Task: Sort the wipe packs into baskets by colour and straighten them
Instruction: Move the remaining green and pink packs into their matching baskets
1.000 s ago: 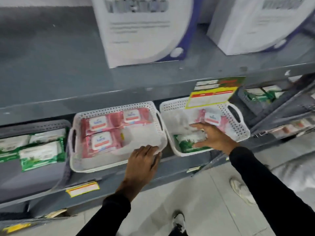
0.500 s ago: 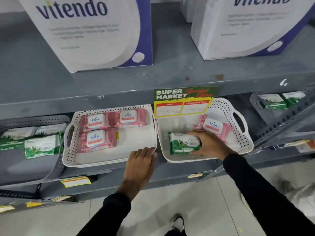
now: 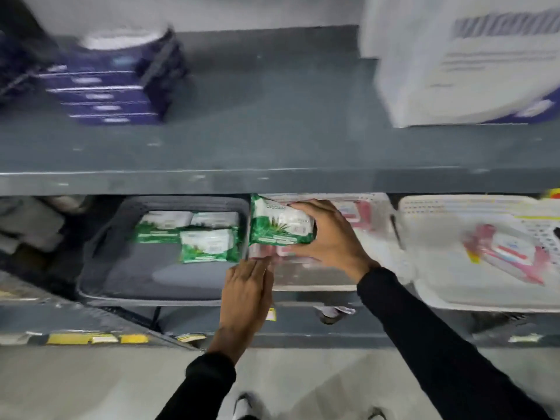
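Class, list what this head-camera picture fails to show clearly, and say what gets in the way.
- Lettering on the big white carton: motion blur.
- Pink packs in the middle white basket: mostly behind the right hand and its green pack.
- Far-right white basket: cut by the frame edge.
- Left hand fingertip contact: blurred.

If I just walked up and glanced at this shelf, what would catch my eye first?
Probably the green wipe pack, held up by the right hand at mid-frame, above the seam between the grey basket and a white basket. The left hand rests just below it at the baskets' front edge. More green packs lie in the grey basket.
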The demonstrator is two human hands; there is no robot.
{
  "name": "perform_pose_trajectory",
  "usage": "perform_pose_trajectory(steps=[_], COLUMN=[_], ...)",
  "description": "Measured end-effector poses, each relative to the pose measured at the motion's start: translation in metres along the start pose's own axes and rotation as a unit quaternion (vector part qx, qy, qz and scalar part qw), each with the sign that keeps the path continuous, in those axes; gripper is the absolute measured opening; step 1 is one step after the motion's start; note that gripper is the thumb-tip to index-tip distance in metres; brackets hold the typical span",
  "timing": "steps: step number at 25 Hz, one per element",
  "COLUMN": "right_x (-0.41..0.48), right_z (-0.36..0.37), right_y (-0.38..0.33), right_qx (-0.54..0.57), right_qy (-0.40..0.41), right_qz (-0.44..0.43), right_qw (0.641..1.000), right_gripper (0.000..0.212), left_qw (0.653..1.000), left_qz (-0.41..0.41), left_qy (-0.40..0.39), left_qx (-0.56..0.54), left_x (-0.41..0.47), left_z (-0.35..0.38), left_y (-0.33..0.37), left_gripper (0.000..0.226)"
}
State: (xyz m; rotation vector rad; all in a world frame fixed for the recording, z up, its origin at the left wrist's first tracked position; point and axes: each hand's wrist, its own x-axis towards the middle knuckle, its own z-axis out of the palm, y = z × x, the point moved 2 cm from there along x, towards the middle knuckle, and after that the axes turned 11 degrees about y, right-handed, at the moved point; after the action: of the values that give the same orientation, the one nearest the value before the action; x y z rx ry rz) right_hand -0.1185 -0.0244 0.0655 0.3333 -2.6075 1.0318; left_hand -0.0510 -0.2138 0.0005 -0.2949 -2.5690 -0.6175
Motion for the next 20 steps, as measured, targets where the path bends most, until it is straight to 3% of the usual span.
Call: perform_pose_trajectory(steps=[6,11,16,20], right_x=[0.053,0.07,0.058,0.055], right_z=[0.177,0.275,0.3,0.26], right_y=[-0.131,-0.17,-0.161,-0.151], right_qx=[-0.048,-0.12,-0.166,-0.119], right_qy=[-0.041,-0.118,-0.145,-0.087], right_qz=[-0.099,-0.161,-0.162,-0.156], right_qw=[0.993,0.973,0.962,0.977], right_gripper=[0.073,0.072,0.082,0.093], left_qw=[0.994,0.992,0.99,0.991], left_qz=[-0.06,-0.061,-0.087,-0.102], left_qy=[0.042,-0.007,-0.028,-0.011], left_qx=[0.086,0.106,0.103,0.087], left_x=[-0.028,-0.047,-0.044,-0.031], left_z=[-0.074,-0.081,-0.077,-0.075], left_y=[-0.153,-0.193,-0.191,-0.172], left_gripper=[0.025,0.04,0.038,0.031])
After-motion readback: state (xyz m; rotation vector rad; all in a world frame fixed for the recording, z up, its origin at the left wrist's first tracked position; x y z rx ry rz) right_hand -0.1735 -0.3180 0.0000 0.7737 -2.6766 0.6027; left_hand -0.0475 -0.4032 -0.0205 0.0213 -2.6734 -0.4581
